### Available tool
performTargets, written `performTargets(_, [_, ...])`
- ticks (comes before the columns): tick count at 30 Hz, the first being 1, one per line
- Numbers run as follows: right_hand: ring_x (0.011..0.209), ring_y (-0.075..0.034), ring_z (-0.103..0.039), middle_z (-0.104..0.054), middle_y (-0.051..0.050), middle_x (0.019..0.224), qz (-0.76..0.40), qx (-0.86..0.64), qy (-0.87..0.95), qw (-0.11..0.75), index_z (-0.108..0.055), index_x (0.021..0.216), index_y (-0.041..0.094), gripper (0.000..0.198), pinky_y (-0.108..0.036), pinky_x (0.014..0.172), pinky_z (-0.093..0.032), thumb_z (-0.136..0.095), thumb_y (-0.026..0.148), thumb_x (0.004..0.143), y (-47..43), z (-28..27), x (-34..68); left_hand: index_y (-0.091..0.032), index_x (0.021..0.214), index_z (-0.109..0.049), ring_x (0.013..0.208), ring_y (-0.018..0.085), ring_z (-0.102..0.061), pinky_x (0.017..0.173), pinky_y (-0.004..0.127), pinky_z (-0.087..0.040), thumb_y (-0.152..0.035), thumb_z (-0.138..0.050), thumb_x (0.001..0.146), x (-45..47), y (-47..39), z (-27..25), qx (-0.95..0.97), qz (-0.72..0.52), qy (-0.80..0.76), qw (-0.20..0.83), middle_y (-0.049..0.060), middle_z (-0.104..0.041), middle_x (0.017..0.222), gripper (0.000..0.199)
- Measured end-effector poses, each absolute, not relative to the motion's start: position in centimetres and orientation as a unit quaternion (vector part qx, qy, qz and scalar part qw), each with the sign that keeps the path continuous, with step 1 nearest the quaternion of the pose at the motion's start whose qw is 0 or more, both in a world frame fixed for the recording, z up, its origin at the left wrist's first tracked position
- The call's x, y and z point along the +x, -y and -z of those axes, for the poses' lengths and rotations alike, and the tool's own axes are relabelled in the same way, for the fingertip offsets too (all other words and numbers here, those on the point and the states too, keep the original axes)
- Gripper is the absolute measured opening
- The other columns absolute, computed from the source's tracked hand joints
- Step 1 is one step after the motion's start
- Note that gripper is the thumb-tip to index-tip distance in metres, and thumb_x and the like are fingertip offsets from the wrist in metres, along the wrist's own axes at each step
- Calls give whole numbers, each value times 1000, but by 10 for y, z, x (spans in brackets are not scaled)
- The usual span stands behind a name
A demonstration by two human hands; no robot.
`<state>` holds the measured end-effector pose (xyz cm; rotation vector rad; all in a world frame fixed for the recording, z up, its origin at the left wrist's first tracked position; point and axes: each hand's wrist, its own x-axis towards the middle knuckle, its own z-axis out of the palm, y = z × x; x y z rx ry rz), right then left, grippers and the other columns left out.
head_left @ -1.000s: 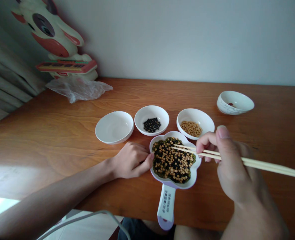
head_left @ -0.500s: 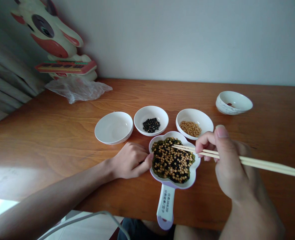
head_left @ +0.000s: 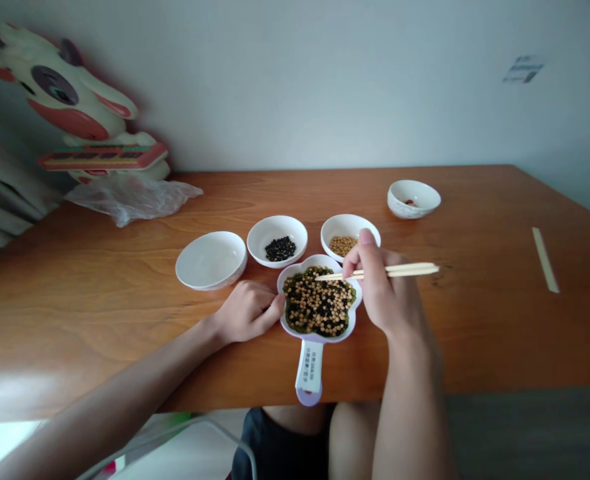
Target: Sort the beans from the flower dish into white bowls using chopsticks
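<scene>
A flower-shaped dish (head_left: 319, 339) with a labelled purple-and-white handle holds mixed black, tan and small green beans. My left hand (head_left: 249, 312) rests on the table at its left side, fingers curled and thumb against the rim. Closed around a pair of wooden chopsticks (head_left: 411, 269), my right hand (head_left: 382, 283) hovers over the dish's right edge. The chopstick tips reach down to the beans; whether they pinch one I cannot tell. Behind the dish stand a white bowl of black beans (head_left: 277, 223) and a white bowl of tan beans (head_left: 349, 222), the latter partly covered by my right hand.
An empty white bowl (head_left: 209, 263) stands at left. Farther back right is a patterned bowl (head_left: 409, 211) with a few reddish bits. A pale strip (head_left: 545, 260) lies on the right. A plastic bag (head_left: 135, 199) and a cow toy keyboard (head_left: 105, 158) sit at the back left.
My view has shifted right and back, so things look smaller and the right of the table shows. The chopstick tips have moved slightly left over the beans. My left hand stays at the rim.
</scene>
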<state>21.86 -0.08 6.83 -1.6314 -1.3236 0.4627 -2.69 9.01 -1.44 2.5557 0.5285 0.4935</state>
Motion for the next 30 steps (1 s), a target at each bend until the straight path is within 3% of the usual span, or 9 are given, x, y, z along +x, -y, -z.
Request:
performTargets(10, [63,-16,-67,-70,-3,65,-101,-615,568,537,-61,65,22,55,-29,65,-42,-39,43,111,25,-34,198,-18,55,-40,46,9,-39,52,29,-26,-32,-36,110,-29,-93,23,934,-189,-225,205,0,-50,51,57])
performTargets(23, [70,-17,-66,-68,-5,72,-47,-576,571,583,-62,75,20,46,-31,70,-53,-36,29,112,40,19,182,-18,57,-44,48,10,-42,54,30,-28,-36,-34,111,-31,-93,26,934,-190,-240,181,2,-55,55,58])
performTargets(25, [76,-16,-68,-71,-5,83,-40,-575,577,578,-67,86,17,38,-32,75,-57,-43,31,111,42,26,186,-18,57,-46,49,10,-43,54,30,-29,-37,-34,111,-32,-92,26,934,-189,-243,179,2,-56,55,58])
performTargets(27, [91,-17,-71,-73,-7,109,-37,-576,591,564,-71,111,17,23,-36,83,-61,-58,35,106,42,31,190,-18,58,-47,49,11,-43,55,30,-30,-37,-34,111,-32,-91,26,934,-187,-247,176,2,-56,56,58])
performTargets(30, [111,-23,-69,-67,-11,135,-22,-583,606,541,-66,132,20,34,-44,94,-61,-65,37,102,40,38,191,-18,58,-48,50,11,-45,56,30,-31,-39,-33,111,-33,-89,26,933,-186,-258,169,3,-58,57,59])
